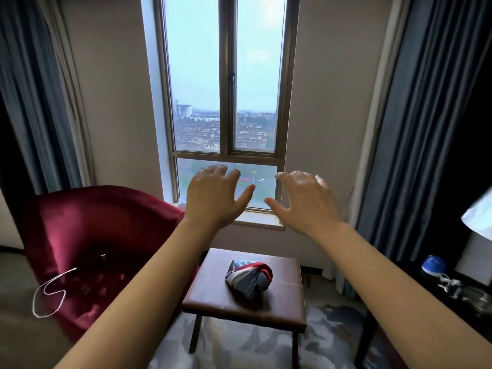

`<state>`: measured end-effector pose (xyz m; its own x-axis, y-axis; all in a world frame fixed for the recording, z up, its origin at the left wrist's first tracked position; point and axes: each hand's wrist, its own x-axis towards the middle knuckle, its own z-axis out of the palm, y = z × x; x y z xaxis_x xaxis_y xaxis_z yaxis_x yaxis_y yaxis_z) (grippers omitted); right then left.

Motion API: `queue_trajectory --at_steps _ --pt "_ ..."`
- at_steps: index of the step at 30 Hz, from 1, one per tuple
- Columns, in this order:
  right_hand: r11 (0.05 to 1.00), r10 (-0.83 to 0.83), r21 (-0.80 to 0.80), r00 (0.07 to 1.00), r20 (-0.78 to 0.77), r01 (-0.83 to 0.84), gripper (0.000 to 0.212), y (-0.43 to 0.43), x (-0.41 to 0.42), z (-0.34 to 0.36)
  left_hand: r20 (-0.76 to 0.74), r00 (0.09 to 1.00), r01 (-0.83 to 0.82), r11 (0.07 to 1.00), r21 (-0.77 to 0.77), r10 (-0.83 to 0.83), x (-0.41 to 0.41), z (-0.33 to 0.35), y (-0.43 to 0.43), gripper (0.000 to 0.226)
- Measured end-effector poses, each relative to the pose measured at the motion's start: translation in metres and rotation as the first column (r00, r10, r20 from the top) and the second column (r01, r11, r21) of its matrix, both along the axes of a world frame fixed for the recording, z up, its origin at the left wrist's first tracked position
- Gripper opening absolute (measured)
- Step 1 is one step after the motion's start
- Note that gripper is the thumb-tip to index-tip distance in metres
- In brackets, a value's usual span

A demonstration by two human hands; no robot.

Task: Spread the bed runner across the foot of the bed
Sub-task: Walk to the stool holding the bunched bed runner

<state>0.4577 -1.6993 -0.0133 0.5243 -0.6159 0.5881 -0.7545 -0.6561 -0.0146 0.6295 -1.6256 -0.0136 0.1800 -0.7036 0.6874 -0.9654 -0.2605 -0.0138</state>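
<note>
I hold both arms out toward the window, palms facing away from me. My left hand and my right hand hang side by side in the air with fingers spread wide, gripping nothing and touching nothing. Below them, a bundled cloth in red, white and grey, seemingly the bed runner, sits crumpled on the brown leather stool, well apart from both hands. A red armchair stands just left of the stool, with a white cord lying on it. Dark curtains frame the window.
</note>
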Motion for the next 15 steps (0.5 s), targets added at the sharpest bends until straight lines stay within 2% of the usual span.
queue_trajectory --at_steps 9,15 --pt "1.000 -0.024 -0.010 1.000 0.004 0.024 0.058 -0.153 0.074 -0.012 0.002 0.999 0.037 0.999 -0.007 -0.037 0.075 -0.015 -0.155 0.071" --pt "0.999 -0.033 0.005 0.999 -0.020 0.033 0.059 -0.244 0.117 -0.014 -0.009 0.998 0.057 0.998 0.015 -0.057 0.119 -0.019 -0.248 0.066"
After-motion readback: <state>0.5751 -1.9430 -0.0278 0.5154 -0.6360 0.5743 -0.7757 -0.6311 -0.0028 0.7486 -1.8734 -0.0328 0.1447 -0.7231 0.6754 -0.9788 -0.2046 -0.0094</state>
